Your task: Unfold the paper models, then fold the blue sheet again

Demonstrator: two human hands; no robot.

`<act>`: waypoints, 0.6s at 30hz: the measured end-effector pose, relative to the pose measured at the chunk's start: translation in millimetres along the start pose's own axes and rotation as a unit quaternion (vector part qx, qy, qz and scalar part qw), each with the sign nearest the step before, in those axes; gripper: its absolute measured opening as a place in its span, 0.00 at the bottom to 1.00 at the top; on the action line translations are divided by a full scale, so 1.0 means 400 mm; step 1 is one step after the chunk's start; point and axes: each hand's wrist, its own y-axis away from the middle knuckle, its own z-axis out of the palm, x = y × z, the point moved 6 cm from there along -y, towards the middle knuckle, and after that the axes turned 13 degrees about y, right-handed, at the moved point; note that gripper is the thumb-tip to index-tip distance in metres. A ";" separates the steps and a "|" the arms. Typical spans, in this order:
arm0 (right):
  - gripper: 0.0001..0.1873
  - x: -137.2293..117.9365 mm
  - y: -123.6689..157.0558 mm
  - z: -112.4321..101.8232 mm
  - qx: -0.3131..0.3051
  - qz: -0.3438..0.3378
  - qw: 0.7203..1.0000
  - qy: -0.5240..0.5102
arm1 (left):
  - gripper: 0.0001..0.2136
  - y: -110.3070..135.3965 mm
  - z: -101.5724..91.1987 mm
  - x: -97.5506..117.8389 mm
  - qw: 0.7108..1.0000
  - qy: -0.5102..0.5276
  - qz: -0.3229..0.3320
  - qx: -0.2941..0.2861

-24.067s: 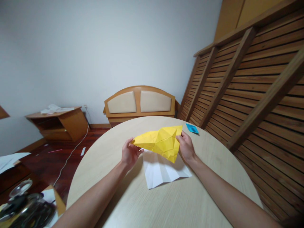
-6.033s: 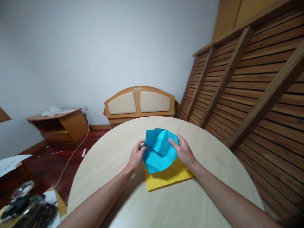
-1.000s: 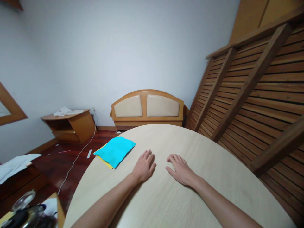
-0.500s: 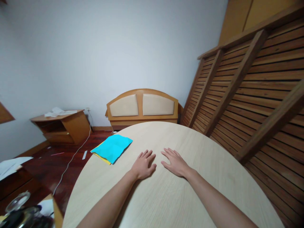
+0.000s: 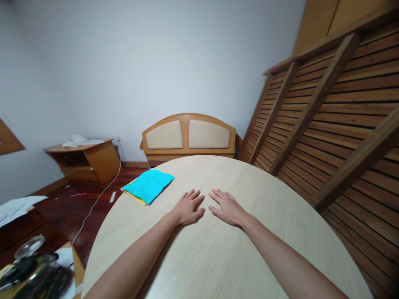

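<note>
My left hand [image 5: 188, 207] lies palm down on the round pale wood table [image 5: 264, 199], fingers spread, holding nothing. Close beside it, my right hand [image 5: 227, 207] also rests flat with its fingers apart and nothing in it. A small gap separates the two thumbs. To the left of my left hand, near the table's left edge, lies a creased bright cyan sheet [image 5: 151, 186] that looks like paper. A yellow sheet [image 5: 136, 197] shows from under its left and lower edge. Neither hand touches the sheets.
Beyond the table stands a wooden headboard [image 5: 185, 120] with two cream panels. A slatted wooden frame [image 5: 311, 124] leans along the right. At left are a low cabinet [image 5: 99, 164] with white papers on it, a white cable [image 5: 93, 214] across the floor, and a cluttered box [image 5: 77, 263].
The view has tilted slightly, so the table and sheets appear a little higher. My right hand has come slightly closer to my left; both remain flat on the table.
</note>
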 end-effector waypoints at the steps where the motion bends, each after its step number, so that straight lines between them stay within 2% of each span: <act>1: 0.37 -0.003 0.004 0.001 -0.004 0.000 1.000 0.001 | 0.30 0.005 0.001 0.002 1.000 0.001 0.002 -0.004; 18: 0.36 -0.005 0.007 0.005 -0.002 0.005 1.000 0.012 | 0.30 0.016 0.004 0.006 1.000 -0.001 0.008 -0.014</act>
